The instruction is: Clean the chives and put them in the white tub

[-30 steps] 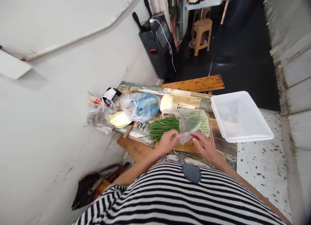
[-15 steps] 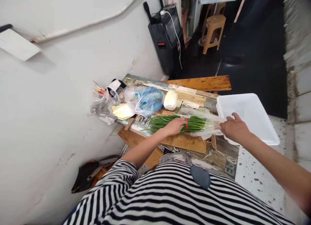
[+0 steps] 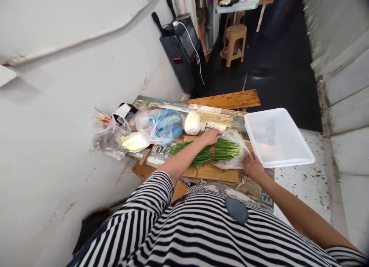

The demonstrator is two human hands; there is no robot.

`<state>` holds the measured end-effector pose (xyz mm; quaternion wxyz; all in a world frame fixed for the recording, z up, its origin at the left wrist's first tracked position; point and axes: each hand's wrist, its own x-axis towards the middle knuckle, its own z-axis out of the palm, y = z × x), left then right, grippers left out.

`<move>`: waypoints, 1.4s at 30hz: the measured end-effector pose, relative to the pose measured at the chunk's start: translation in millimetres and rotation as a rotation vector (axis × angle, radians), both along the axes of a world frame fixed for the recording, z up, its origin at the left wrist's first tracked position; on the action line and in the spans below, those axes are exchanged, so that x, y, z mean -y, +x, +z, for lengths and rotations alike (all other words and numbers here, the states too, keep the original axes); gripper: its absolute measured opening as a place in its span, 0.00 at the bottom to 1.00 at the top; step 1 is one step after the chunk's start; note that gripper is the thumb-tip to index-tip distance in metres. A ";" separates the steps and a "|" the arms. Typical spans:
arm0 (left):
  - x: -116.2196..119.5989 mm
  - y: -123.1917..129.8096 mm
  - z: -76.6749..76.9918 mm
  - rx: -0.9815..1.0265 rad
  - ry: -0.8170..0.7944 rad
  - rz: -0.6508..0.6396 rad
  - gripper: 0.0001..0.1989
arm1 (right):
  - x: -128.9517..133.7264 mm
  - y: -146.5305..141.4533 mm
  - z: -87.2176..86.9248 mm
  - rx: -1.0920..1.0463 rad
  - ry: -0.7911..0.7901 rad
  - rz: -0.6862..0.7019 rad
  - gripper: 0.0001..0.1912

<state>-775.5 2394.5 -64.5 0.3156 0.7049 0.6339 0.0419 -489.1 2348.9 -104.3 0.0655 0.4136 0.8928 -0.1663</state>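
Gripping the clear bag [image 3: 229, 165] in a curled right hand [image 3: 253, 167], just right of the wooden board [image 3: 211, 174]; reaching toward the board's far side with a half-curled left hand [image 3: 211, 136] — hard to tell whether holding anything. On the board, see the green bundle [image 3: 226, 150], partly hidden by the left forearm [image 3: 186, 157].

Your work surface is a table [image 3: 213, 117] with a patchwork wood-plank print, partly lettered; its left end stands by the wall. At that end, locate a clear bag of skewers [image 3: 108, 141], a black item with a white label [image 3: 123, 111] and a pale yellow leaf [image 3: 135, 141]. Moving right, you find a plastic bag with blue contents [image 3: 167, 126], then, just beside it, a white cabbage piece [image 3: 192, 123]. Nearest you lies a wooden board [image 3: 216, 174], which carries a bundle of green stalks [image 3: 227, 148]. Straw-like scraps [image 3: 245, 182] lie to its right. A translucent tray [image 3: 279, 136] overlaps the right edge; you cannot verify its support.
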 end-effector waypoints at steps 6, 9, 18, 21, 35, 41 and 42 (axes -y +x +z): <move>-22.1 -6.8 -6.9 -0.024 -0.011 0.060 0.10 | 18.0 2.9 19.5 -0.115 0.084 -0.292 0.19; -31.1 -5.2 -9.0 -0.067 -0.062 0.097 0.13 | 14.7 -9.6 30.2 -0.301 0.139 -0.437 0.23; -58.2 7.9 9.8 -0.289 -0.285 0.153 0.25 | -32.1 -28.4 24.3 -0.460 -0.043 -0.634 0.15; -48.5 5.9 22.2 -0.305 -0.281 0.070 0.29 | -39.5 -26.3 22.9 -0.476 -0.083 -0.604 0.23; -94.4 20.2 15.0 -0.018 -0.261 -0.610 0.29 | -51.0 -35.0 6.4 -0.198 -0.214 -0.694 0.16; -94.4 32.0 16.8 -0.200 -0.261 -0.638 0.29 | -42.4 -36.4 -6.5 -0.076 -0.283 -0.629 0.15; -92.9 35.6 14.7 -0.222 -0.238 -0.606 0.27 | -40.1 -35.7 -6.7 -0.056 -0.293 -0.619 0.14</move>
